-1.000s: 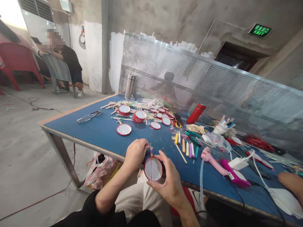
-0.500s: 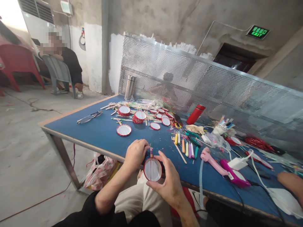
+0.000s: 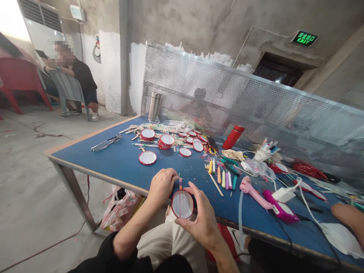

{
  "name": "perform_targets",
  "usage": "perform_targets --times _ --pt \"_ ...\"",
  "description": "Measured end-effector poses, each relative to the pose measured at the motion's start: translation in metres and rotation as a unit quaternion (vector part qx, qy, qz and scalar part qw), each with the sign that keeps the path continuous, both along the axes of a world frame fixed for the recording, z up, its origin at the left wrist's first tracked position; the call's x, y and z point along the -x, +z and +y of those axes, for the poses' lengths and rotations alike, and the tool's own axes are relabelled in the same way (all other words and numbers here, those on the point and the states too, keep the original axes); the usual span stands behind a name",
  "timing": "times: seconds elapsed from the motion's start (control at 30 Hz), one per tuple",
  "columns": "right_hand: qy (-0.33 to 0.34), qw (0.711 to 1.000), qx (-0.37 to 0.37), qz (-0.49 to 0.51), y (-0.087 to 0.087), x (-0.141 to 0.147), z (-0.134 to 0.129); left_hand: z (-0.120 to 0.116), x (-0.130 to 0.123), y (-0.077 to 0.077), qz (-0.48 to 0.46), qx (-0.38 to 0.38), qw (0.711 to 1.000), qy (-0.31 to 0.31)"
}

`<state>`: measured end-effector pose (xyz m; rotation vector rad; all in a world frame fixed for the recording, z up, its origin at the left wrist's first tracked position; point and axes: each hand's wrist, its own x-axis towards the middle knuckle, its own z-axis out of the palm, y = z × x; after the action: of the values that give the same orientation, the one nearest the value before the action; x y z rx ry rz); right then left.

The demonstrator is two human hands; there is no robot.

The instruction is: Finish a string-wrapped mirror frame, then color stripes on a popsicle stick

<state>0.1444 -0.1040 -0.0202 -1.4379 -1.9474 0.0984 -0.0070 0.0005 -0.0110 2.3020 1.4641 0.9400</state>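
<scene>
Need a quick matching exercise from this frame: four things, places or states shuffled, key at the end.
Things
1. Red-rimmed disc
2. Eyeglasses
3. Steel flask
4. Crayon-like sticks

Places or states
A. Standing near the perforated screen
B. Several colours, side by side
C. Held between thumb and fingers of the right hand
D. On the blue tabletop, left of the red-rimmed discs lying there

Pairs: 1-C, 2-D, 3-A, 4-B
</scene>
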Motion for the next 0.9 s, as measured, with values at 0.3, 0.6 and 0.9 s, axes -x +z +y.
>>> perform_targets --times 0.3,0.6,0.9 --pt "0.004 1.0 -0.003 0.0 0.0017 0.001 -0.0007 -0.0009 0.0006 0.0017 0.004 0.005 1.0 -0.001" --pt "0.009 1.0 -0.006 -0.001 0.0033 0.0019 0.0002 -0.0008 0.0012 0.0021 -0.011 0.005 1.0 -0.005" --pt "0.008 1.0 -0.017 -0.001 0.0029 0.002 0.0012 -0.0004 0.0019 0.0038 -0.018 0.027 0.999 -0.002"
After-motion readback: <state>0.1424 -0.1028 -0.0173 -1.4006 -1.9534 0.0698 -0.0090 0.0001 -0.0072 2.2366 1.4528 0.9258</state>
